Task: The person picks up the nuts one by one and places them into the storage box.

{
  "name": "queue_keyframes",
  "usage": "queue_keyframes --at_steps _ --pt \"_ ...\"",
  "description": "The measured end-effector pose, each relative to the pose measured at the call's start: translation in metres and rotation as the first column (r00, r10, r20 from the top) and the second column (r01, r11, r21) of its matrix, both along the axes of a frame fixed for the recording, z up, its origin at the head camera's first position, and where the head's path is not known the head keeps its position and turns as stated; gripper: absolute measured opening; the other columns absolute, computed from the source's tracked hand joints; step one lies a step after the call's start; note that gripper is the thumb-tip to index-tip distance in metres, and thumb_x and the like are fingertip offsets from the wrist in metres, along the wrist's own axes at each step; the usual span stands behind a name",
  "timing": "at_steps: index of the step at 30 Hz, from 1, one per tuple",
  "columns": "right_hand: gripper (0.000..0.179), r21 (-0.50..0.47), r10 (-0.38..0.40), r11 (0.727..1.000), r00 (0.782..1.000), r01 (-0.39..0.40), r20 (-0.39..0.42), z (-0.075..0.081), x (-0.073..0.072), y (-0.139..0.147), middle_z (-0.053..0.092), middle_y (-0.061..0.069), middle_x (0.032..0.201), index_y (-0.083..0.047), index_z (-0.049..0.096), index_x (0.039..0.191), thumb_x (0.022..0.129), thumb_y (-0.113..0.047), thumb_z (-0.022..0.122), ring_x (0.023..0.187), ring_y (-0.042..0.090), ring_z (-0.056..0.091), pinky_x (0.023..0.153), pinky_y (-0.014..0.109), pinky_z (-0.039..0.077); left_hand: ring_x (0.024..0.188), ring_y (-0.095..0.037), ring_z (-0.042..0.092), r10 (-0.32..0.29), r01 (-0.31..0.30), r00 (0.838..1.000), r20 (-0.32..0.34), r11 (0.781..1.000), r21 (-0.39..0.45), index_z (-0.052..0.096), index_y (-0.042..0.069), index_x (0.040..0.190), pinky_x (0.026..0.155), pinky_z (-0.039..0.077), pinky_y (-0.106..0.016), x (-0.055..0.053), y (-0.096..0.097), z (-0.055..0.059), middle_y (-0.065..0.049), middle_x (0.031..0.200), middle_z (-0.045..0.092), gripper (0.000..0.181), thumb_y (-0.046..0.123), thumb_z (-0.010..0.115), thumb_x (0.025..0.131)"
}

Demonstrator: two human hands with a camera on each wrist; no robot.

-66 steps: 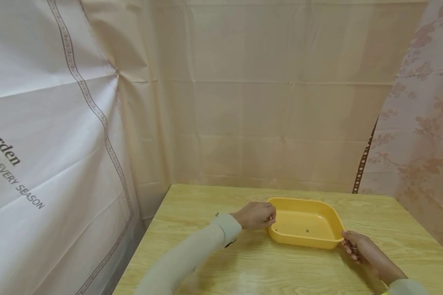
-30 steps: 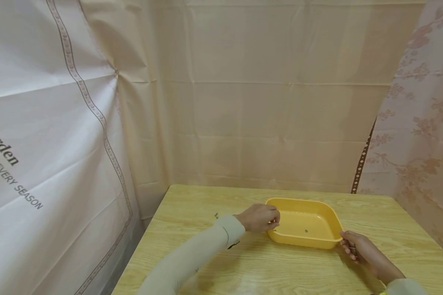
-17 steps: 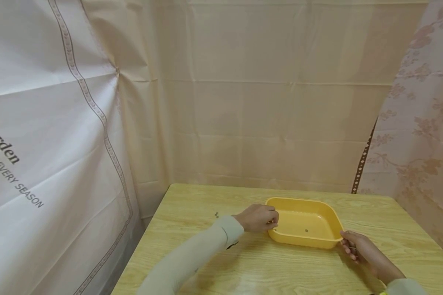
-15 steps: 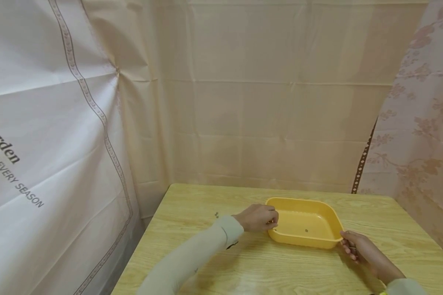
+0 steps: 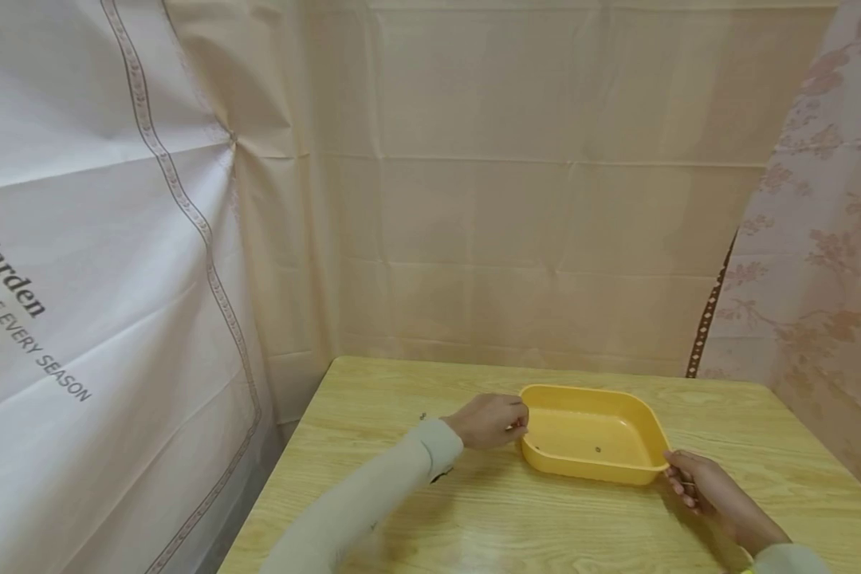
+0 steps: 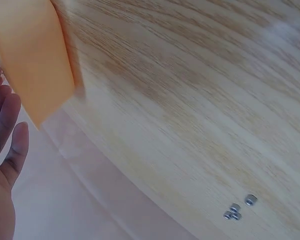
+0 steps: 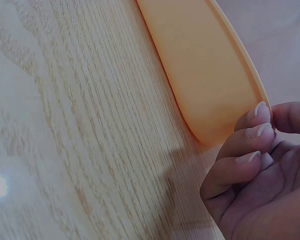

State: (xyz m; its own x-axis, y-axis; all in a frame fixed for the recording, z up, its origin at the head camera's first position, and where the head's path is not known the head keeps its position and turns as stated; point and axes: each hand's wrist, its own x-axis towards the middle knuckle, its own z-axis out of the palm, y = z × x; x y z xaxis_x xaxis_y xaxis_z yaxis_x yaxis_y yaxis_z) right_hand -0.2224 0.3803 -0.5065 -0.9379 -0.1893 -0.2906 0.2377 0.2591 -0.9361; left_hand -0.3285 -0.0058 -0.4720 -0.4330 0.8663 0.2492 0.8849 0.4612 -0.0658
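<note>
A yellow plastic tray (image 5: 588,470) rests on the table. My right hand (image 5: 703,486) pinches its near right corner; in the right wrist view, the thumb and fingertips (image 7: 257,112) meet at the rim. At the left rim is my left hand (image 5: 488,421), fingers bent. Its leading fingertips are cut off in the left wrist view, so whether they hold anything is hidden. Inside the tray lie two small metal pieces: one nut-like piece (image 5: 598,450) on the floor and a dark speck (image 5: 536,448) near the left wall. Several small metal nuts (image 6: 235,207) sit on the tabletop.
The wood-grain table (image 5: 473,518) carries the tray towards its far side. A beige cloth (image 5: 516,199) hangs behind it. A white printed cloth (image 5: 115,279) hangs at left, a floral one (image 5: 818,263) at right.
My left hand reached a little further over the tray, then drew back left to its rim. The right hand keeps its hold on the corner. The tray stays in nearly the same place.
</note>
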Motion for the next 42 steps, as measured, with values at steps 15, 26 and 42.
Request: queue_keyframes --at_steps 15,26,42 --pt "0.036 -0.022 0.022 1.000 1.000 -0.022 -0.011 -0.002 -0.001 0.001 0.050 -0.005 0.075 -0.013 0.051 0.091 0.112 -0.037 0.036 0.059 0.007 0.046 0.053 0.024 0.042 0.076 0.004 0.051 0.064 -0.064 0.998 -0.011 0.998 -0.007 0.069 0.020 0.098 0.067 0.042 -0.009 -0.008 -0.037 -0.012 0.011 0.093 0.062 0.008 0.026 0.067 0.102" --pt "0.036 -0.018 0.014 1.000 1.000 -0.014 0.003 -0.002 -0.002 0.001 0.051 -0.005 0.075 -0.014 0.052 0.090 0.112 -0.038 0.037 0.058 0.007 0.047 0.053 0.025 0.043 0.071 0.004 0.049 0.169 -0.169 0.985 0.025 0.986 0.008 0.068 0.019 0.101 0.062 0.041 -0.011 -0.011 -0.082 -0.028 0.010 0.093 0.062 0.009 0.028 0.065 0.103" --pt "0.036 -0.030 0.033 0.999 0.999 -0.033 -0.003 0.000 -0.002 0.001 0.051 -0.006 0.076 -0.012 0.052 0.092 0.113 -0.037 0.035 0.059 0.007 0.046 0.053 0.024 0.043 0.076 -0.002 0.056 0.340 -0.358 0.927 0.155 0.928 0.102 0.067 0.018 0.098 0.067 0.050 -0.021 -0.012 -0.149 -0.042 0.010 0.090 0.062 0.006 0.022 0.066 0.101"
